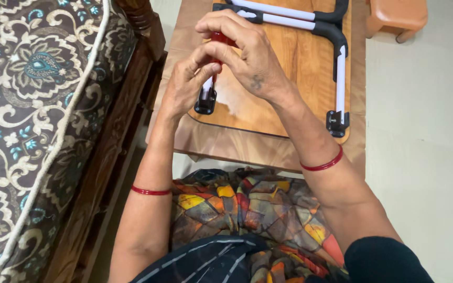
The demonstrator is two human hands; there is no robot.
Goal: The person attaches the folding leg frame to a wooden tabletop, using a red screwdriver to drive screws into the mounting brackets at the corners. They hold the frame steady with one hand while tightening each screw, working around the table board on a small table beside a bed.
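Observation:
My right hand [247,52] wraps over the red handle of a screwdriver [219,39], held upright. My left hand [184,84] pinches the shaft just below the handle. The tip points down at a black bracket [205,102] on the left leg of a small folding table lying upside down, its wooden underside [294,68] facing me. White and black tube legs [340,78] are folded against the board, with a second black bracket [336,123] at the right. Most of the screwdriver is hidden by my fingers.
The board rests on a brown wooden table [226,144]. A sofa with a floral cushion [32,105] and wooden frame stands at the left. An orange plastic stool [397,15] sits at the top right on the pale floor [425,157]. My patterned lap is below.

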